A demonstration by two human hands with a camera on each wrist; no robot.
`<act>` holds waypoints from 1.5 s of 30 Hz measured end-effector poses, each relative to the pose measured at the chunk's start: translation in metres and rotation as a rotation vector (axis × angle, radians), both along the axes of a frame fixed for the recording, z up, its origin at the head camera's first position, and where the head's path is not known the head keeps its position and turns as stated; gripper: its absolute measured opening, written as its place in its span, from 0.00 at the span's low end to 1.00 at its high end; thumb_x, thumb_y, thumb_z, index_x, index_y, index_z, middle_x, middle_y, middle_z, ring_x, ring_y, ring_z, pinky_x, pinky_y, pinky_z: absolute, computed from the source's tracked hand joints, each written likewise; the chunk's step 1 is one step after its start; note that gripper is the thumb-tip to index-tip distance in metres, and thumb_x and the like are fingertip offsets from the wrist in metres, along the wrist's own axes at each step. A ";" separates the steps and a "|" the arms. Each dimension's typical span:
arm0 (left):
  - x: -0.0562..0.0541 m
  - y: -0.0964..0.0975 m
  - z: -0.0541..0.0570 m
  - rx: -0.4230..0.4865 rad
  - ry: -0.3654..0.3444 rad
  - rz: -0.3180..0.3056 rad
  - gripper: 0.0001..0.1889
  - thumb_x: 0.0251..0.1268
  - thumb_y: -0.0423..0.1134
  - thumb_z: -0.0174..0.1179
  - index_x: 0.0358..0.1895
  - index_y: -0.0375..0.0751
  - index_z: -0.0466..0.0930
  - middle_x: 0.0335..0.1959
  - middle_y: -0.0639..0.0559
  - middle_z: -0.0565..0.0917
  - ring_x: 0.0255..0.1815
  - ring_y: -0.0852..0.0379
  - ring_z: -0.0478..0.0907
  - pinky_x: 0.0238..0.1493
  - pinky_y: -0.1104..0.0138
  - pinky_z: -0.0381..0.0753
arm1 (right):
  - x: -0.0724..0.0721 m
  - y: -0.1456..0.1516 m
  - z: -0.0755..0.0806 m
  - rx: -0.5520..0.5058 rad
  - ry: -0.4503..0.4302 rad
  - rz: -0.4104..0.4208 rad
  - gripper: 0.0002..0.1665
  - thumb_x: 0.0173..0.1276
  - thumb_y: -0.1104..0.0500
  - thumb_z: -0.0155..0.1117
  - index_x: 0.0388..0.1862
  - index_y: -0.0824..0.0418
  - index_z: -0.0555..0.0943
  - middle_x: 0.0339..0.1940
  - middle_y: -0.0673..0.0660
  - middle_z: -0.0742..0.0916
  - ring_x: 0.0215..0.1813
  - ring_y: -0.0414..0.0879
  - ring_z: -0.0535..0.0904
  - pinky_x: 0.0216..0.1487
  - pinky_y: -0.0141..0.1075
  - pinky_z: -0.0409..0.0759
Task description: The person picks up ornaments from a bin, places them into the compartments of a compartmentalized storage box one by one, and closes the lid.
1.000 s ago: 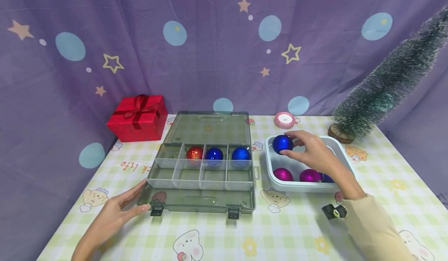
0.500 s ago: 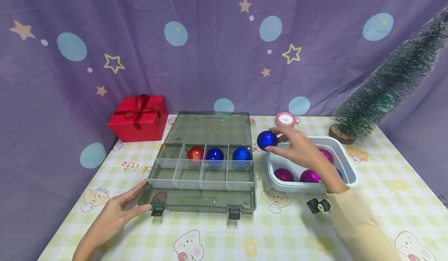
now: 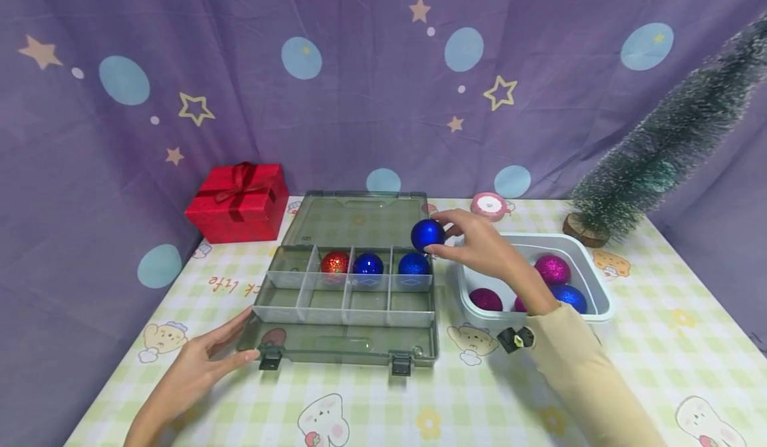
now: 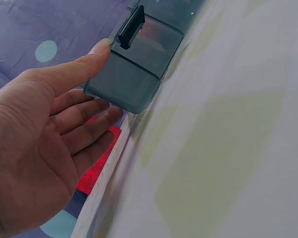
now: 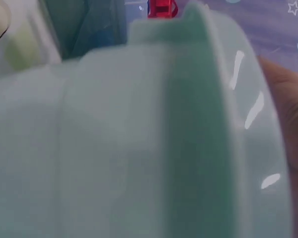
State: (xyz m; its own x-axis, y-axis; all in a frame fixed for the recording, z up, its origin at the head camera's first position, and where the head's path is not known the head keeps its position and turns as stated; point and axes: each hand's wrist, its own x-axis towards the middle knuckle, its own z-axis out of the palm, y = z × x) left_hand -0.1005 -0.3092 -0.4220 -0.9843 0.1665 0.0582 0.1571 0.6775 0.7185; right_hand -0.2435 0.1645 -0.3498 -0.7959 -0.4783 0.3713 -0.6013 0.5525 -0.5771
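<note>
My right hand (image 3: 482,247) pinches a matte blue Christmas ball (image 3: 427,236) between thumb and fingers, above the back right corner of a grey see-through compartment box (image 3: 377,348). The box lies with its lid folded back. In its back row sit a red glitter ball (image 3: 335,263), a shiny blue ball (image 3: 368,266) and a blue glitter ball (image 3: 413,270). My left hand (image 3: 194,367) holds the box's front left corner, thumb at the front near a latch (image 4: 130,27), fingers along the side. The pale blue tub (image 5: 114,139) hides the held ball in the right wrist view.
The tub (image 3: 488,278) stands right of the box, holding magenta balls (image 3: 552,270) and a blue glitter ball (image 3: 568,298). Behind are a red gift box (image 3: 240,204), a pink ribbon roll (image 3: 488,205) and a small frosted tree (image 3: 653,147), before a purple curtain.
My right hand has carried the blue ball left, out from over the tub to the compartment box's back right corner. More balls in the tub show now. My left hand stays put.
</note>
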 end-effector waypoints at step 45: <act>-0.001 -0.001 0.003 0.020 -0.031 0.007 0.38 0.70 0.46 0.70 0.79 0.42 0.66 0.73 0.40 0.72 0.72 0.41 0.67 0.55 0.86 0.64 | -0.028 -0.142 0.000 0.058 -0.137 0.211 0.35 0.71 0.50 0.74 0.71 0.65 0.76 0.66 0.61 0.82 0.55 0.51 0.84 0.57 0.45 0.83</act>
